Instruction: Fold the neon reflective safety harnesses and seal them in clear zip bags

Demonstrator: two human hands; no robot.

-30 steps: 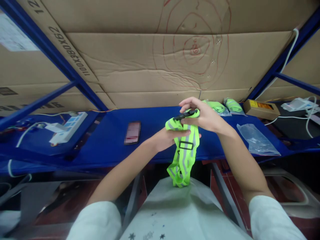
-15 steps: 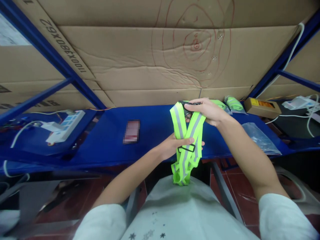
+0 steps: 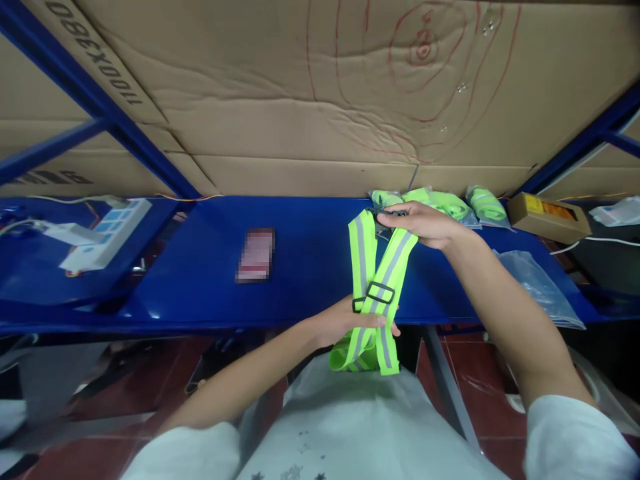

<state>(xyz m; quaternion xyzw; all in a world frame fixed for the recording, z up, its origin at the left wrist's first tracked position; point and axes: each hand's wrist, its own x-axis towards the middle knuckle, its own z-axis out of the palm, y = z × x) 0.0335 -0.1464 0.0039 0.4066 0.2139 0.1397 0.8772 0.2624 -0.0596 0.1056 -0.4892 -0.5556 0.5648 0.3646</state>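
A neon-yellow reflective strap (image 3: 393,257) with grey stripes hangs in folds between my hands, above the table's front edge. My right hand (image 3: 423,223) grips its top end by a black buckle (image 3: 387,214), fingers closed. Lower down, my left hand (image 3: 353,320) is wrapped around the gathered lengths, thumb across the front. Just above that thumb sits a black rectangular slider (image 3: 381,293) on the strap, with a second one partly hidden beside it. The loose loops below my left hand hang near my shirt.
On the blue table (image 3: 195,260) lies a blurred pinkish rectangular item (image 3: 255,255). Several bagged neon straps (image 3: 445,203) line the back, beside a small cardboard box (image 3: 549,217). A clear plastic bag (image 3: 537,283) rests at the right; a white power strip (image 3: 113,233) is at the left.
My left hand has slid down the strap, so the slider now shows above my thumb. The two upper lengths hang straighter. My right hand still holds the buckle end. The view has shifted.
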